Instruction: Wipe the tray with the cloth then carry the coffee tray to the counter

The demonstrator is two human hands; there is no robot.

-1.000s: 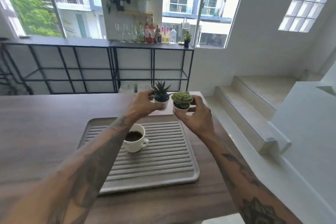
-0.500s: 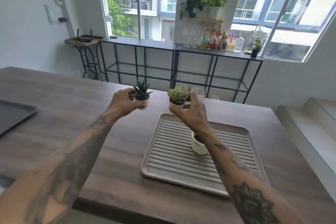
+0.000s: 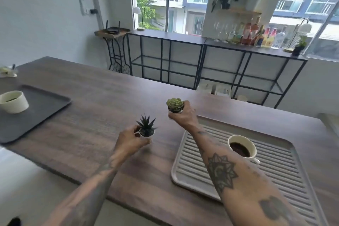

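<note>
A grey ribbed tray point(image 3: 286, 176) lies on the dark wooden table point(image 3: 88, 115), at the right. A white cup of coffee point(image 3: 241, 149) stands on it. My left hand point(image 3: 130, 140) grips a small white pot with a dark spiky plant point(image 3: 146, 128), low over the table left of the tray. My right hand point(image 3: 183, 113) holds a small pot with a pale green succulent point(image 3: 174, 105) above the table by the tray's far left corner. My right forearm crosses over the tray's left side. No cloth is in view.
A dark flat tray point(image 3: 42, 108) with a white bowl point(image 3: 13, 101) lies at the table's left. Black metal shelving point(image 3: 201, 64) with bottles and glasses runs under the windows behind the table. A small side stand point(image 3: 113, 42) is by the wall.
The view has swung left, so the grey tray now sits at the right. Both hands carried the plant pots leftward off the tray; the left one has dropped close to the table.
</note>
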